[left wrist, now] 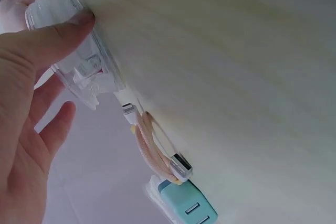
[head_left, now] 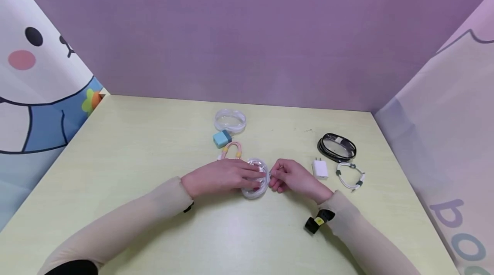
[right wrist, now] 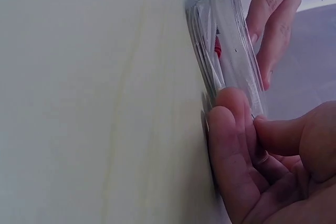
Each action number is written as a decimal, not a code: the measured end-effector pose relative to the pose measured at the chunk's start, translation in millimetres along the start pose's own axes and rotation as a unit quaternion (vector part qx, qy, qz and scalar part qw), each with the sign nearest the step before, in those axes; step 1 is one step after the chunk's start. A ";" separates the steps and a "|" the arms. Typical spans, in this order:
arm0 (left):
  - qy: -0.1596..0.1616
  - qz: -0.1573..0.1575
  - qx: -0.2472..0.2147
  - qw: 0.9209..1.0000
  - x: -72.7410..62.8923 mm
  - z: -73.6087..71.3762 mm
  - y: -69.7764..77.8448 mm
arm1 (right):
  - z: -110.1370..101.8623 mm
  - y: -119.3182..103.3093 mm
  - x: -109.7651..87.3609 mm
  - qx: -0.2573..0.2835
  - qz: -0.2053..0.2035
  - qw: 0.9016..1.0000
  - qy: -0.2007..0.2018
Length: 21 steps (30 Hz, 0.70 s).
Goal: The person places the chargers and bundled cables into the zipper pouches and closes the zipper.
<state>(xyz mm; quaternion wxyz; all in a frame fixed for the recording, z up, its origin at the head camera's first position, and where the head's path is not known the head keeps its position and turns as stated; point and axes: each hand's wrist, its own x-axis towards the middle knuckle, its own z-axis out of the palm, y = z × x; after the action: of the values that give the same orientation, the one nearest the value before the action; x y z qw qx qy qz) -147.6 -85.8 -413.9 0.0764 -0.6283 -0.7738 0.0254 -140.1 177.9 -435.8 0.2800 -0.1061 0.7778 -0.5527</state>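
Fingers of the right hand (head_left: 293, 177), drawn together with the thumb, pinch the edge of a clear round case (right wrist: 233, 51) low over the table (head_left: 154, 137), while the left hand (head_left: 224, 176) holds it from the other side. From the head, the left hand seems only to lay its fingers across the case; the left wrist view adds the thumb pressed along its side, with fingers on the far side. Both hands' hold on the case shows in the right wrist view, the left fingers over its upper face.

Transparent and shallow, the case has several thin rim lines. Something red and ribbed (right wrist: 218, 47) shows through the wall in the right wrist view; the left wrist view instead shows a whitish piece (left wrist: 88, 65), too blurred to name. That view also reveals both plugs of the pink cable (left wrist: 149, 150) and slots in the blue charger (left wrist: 186, 200) behind it.

Only the head view takes in the black cable (head_left: 328, 152), white charger (head_left: 320, 169) and white cable (head_left: 343, 182), all right of the right hand.
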 end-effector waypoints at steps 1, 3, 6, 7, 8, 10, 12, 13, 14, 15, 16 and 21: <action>-0.005 -0.002 -0.002 1.000 0.5 0.0 -0.1 | -0.4 -0.1 0.7 -0.002 -0.001 1.000 -0.002; -0.011 -0.013 -0.016 1.000 1.3 -0.1 0.0 | -1.3 -0.4 1.4 -0.005 -0.003 1.000 -0.006; -0.019 -0.034 -0.040 0.998 2.1 -1.0 0.8 | -2.8 -0.4 0.7 -0.007 -0.002 1.000 -0.009; -0.021 -0.040 -0.047 0.998 2.7 -1.2 1.0 | -3.1 -0.4 0.1 -0.006 -0.002 1.000 -0.009; -0.022 -0.045 -0.053 0.997 3.1 -1.5 1.2 | -3.3 -0.5 -0.6 -0.006 -0.002 1.000 -0.009; -0.024 -0.049 -0.059 0.997 4.2 -2.4 1.4 | -3.1 -0.5 -1.9 -0.003 0.001 1.000 -0.009; -0.026 -0.049 -0.063 0.996 5.3 -3.3 1.3 | -2.7 -0.4 -3.3 -0.001 0.001 1.000 -0.007; -0.025 -0.049 -0.064 0.996 5.6 -3.6 1.3 | -2.4 -0.4 -4.0 0.000 0.002 1.000 -0.005; -0.024 -0.048 -0.064 0.997 5.7 -4.2 1.3 | -2.0 -0.5 -4.7 0.000 0.003 1.000 -0.003; -0.023 -0.048 -0.064 0.997 5.6 -4.7 1.3 | -1.7 -0.5 -5.4 0.000 0.005 1.000 -0.001; -0.021 -0.048 -0.064 0.997 5.6 -4.9 1.2 | -1.5 -0.6 -6.0 0.000 0.005 1.000 0.000; -0.023 -0.060 -0.066 0.996 5.1 -4.4 1.2 | -0.4 -0.7 -8.0 0.001 0.002 1.000 -0.005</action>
<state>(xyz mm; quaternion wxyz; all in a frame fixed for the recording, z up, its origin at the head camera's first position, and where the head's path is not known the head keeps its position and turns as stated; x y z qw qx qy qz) -146.8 -80.8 -409.3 0.0182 -0.5841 -0.8113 -0.0161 -133.9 181.7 -432.6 0.2845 -0.1071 0.7763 -0.5521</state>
